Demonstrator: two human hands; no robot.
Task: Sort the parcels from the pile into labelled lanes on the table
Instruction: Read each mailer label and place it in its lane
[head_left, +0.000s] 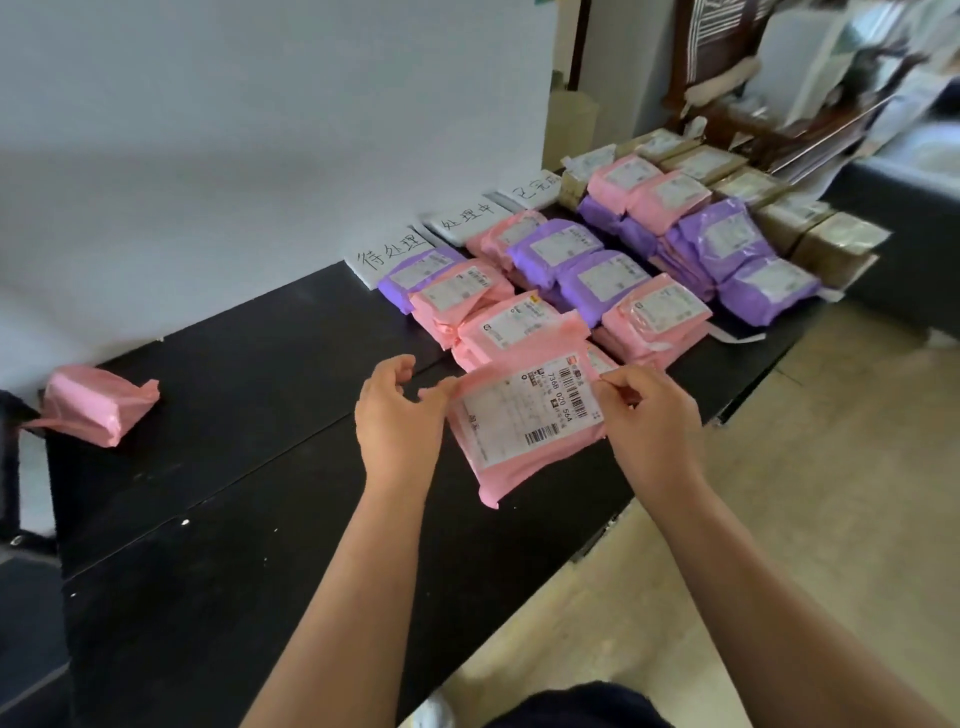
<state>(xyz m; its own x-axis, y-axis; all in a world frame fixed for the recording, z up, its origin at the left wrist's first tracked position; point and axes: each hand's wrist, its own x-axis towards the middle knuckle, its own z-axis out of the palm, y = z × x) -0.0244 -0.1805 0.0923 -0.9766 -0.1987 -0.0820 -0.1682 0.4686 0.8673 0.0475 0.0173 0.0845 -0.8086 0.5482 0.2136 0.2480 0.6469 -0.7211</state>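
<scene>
I hold a pink parcel (519, 421) with a white barcode label above the black table (234, 415). My left hand (397, 410) pinches its left edge and my right hand (649, 415) pinches its right edge. One more pink parcel (96, 402) lies alone at the table's far left. Three white paper lane labels (387, 254) with handwritten characters lean along the wall. Rows of pink parcels (462, 296) and purple parcels (556, 247) lie in front of them.
Brown cardboard boxes (836, 239) line the far right end of the table. A white wall runs behind the table. Beige floor lies to the right of the table edge, with furniture beyond.
</scene>
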